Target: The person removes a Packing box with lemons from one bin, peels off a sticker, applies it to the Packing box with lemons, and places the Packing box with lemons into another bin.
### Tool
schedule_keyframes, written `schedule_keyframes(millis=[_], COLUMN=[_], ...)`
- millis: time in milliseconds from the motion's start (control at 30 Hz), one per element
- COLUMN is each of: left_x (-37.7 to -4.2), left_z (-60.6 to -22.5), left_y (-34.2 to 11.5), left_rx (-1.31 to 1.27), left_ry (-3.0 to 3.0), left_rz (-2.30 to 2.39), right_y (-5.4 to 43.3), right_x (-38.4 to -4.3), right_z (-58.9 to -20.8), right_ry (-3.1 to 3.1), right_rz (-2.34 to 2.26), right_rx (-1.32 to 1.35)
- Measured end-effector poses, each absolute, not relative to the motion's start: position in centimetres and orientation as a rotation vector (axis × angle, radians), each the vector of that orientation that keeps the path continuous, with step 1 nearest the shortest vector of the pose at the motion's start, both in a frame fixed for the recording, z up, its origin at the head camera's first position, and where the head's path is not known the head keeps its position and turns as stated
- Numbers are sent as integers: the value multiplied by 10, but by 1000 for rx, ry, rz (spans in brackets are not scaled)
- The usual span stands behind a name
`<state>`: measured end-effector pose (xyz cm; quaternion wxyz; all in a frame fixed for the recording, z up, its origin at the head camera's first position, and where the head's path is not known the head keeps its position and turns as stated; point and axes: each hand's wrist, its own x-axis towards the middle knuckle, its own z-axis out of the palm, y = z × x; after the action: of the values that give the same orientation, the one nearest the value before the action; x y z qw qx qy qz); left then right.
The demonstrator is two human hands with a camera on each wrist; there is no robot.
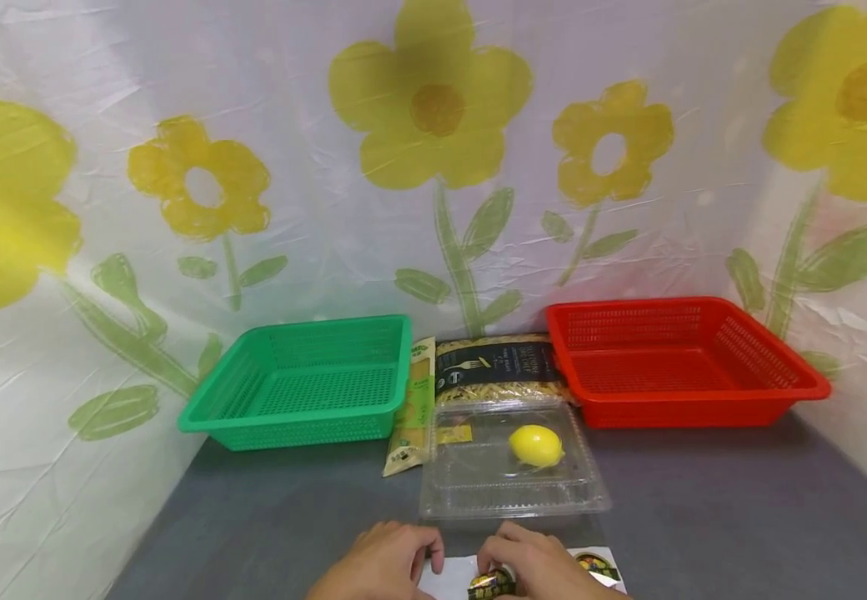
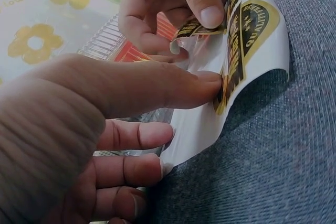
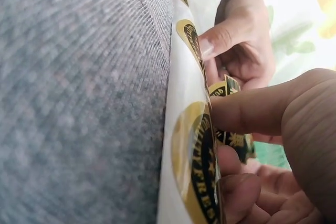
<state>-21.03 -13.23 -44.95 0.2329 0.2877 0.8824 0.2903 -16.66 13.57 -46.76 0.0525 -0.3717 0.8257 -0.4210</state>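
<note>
At the near edge of the head view, my left hand (image 1: 383, 562) pinches a white sheet of stickers (image 1: 450, 577) between thumb and fingers. The sheet carries black-and-gold labels, one showing as a round sticker (image 1: 596, 565) on the right. My right hand (image 1: 542, 568) pinches a black-and-gold sticker (image 1: 489, 583). In the left wrist view this sticker (image 2: 199, 29) stands up from the sheet (image 2: 197, 129) under the right thumb. The right wrist view shows the sticker (image 3: 233, 116) bent beside the right thumb, with the sheet (image 3: 173, 129) edge-on.
Beyond the hands lies a clear plastic container (image 1: 478, 493) with a yellow lemon (image 1: 535, 446). Behind it are a pasta bag (image 1: 497, 367) and a slim green-and-tan packet (image 1: 414, 404). A green basket (image 1: 298, 429) stands left, a red basket (image 1: 689, 410) right, before a flowered curtain (image 1: 313, 242).
</note>
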Motion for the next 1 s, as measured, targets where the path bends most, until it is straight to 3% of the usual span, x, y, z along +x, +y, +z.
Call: schedule_keyframes(millis=[500, 800, 1000], left_x=[-209, -231, -211], left_z=[-452, -494, -450], left_y=[-131, -137, -131], left_rx=[815, 745, 720], left_ry=[2438, 2358, 2457], left_rz=[830, 838, 712], right_y=[138, 144, 150], right_x=[-169, -164, -168], right_z=[-463, -445, -430], right_ry=[2243, 2237, 2269], right_rz=[-1577, -1660, -1700], right_rx=[-990, -893, -915])
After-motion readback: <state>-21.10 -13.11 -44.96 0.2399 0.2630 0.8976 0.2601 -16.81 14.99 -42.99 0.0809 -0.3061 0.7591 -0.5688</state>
